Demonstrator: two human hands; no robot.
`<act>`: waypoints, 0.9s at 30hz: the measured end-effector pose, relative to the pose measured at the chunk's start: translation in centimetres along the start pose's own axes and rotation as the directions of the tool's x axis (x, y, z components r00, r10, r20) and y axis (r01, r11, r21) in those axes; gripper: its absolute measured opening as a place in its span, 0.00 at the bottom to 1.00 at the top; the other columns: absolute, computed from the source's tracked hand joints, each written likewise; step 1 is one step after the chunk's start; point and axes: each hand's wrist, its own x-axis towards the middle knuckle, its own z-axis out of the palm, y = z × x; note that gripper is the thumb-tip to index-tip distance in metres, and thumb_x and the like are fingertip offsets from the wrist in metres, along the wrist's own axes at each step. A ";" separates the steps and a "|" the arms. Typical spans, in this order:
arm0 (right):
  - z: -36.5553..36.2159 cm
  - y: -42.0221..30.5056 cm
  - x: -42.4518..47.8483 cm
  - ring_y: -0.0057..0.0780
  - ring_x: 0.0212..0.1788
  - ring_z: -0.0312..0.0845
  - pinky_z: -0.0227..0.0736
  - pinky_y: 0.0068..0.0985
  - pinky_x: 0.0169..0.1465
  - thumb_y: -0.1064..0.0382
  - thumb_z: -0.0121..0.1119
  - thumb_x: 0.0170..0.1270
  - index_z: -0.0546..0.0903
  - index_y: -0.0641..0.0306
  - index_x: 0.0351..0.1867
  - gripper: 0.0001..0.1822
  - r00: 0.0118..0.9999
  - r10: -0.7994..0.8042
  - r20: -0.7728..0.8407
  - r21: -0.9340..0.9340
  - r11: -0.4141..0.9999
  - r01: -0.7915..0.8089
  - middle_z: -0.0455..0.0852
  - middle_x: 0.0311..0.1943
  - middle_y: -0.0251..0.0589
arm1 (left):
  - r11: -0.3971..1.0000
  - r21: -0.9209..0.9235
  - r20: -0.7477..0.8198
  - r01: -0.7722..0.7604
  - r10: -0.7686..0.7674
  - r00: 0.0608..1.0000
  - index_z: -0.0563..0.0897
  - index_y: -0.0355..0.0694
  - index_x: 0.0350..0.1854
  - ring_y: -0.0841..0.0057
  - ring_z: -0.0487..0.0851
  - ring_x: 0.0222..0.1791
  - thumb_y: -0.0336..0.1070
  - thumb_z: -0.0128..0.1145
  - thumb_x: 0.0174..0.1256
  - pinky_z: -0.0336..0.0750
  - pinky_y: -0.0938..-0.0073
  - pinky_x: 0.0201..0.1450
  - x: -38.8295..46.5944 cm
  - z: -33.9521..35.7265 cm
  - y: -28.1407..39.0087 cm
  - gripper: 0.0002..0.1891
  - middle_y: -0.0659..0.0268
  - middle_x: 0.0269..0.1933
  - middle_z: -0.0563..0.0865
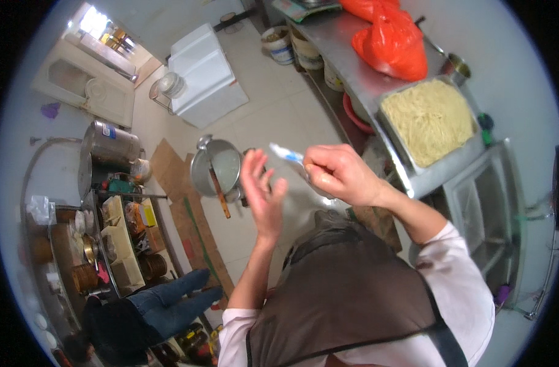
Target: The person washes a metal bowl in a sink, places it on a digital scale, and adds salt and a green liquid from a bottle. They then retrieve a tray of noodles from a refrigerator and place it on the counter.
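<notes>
In the middle of the head view, my right hand (341, 174) is closed around a slim white-and-blue item (286, 152), perhaps a packet or tube; blur hides its exact kind. My left hand (264, 195) is raised beside it, fingers apart and holding nothing. Beyond the left hand, a round metal pot (216, 167) contains pale liquid, and a wooden-handled tool (219, 190) lies across its rim. To the right, a metal tray (410, 158) full of pale noodles (428, 119) rests on the steel counter.
A red plastic bag (389, 43) lies on the steel counter (325, 39), with buckets below. White foam boxes (206, 75) stand on the tiled floor. Shelves (119, 247) line the left side, where another person (137, 316) in dark clothes and jeans is. A sink (481, 211) is at right.
</notes>
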 end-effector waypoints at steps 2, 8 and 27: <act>-0.6 0.5 0.6 0.54 0.29 0.77 0.70 0.42 0.34 0.62 0.55 0.65 0.78 0.66 0.31 0.09 0.998 -0.015 -0.064 -0.107 0.994 0.008 0.80 0.25 0.49 | 0.995 0.089 0.108 -0.047 0.037 0.993 0.65 0.36 0.72 0.68 0.72 0.65 0.27 0.67 0.59 0.67 0.67 0.67 -0.3 2.5 -0.7 0.37 0.58 0.63 0.75; -2.5 3.7 2.7 0.50 0.34 0.82 0.76 0.38 0.38 0.62 0.59 0.66 0.83 0.64 0.34 0.08 0.981 -0.093 -0.172 -0.172 0.983 0.063 0.84 0.30 0.49 | 0.941 0.338 0.093 0.011 -0.045 0.995 0.76 0.31 0.61 0.75 0.83 0.50 0.29 0.65 0.67 0.77 0.74 0.55 3.2 6.0 -5.6 0.22 0.61 0.53 0.86; -9.3 9.7 20.3 0.44 0.30 0.77 0.71 0.36 0.33 0.70 0.64 0.61 0.84 0.65 0.35 0.03 0.974 -0.084 -0.210 -0.466 0.884 -0.025 0.77 0.28 0.45 | 0.950 0.243 0.435 -0.196 0.074 0.897 0.86 0.36 0.47 0.72 0.86 0.43 0.22 0.69 0.58 0.79 0.74 0.48 29.2 4.4 -7.6 0.14 0.61 0.43 0.89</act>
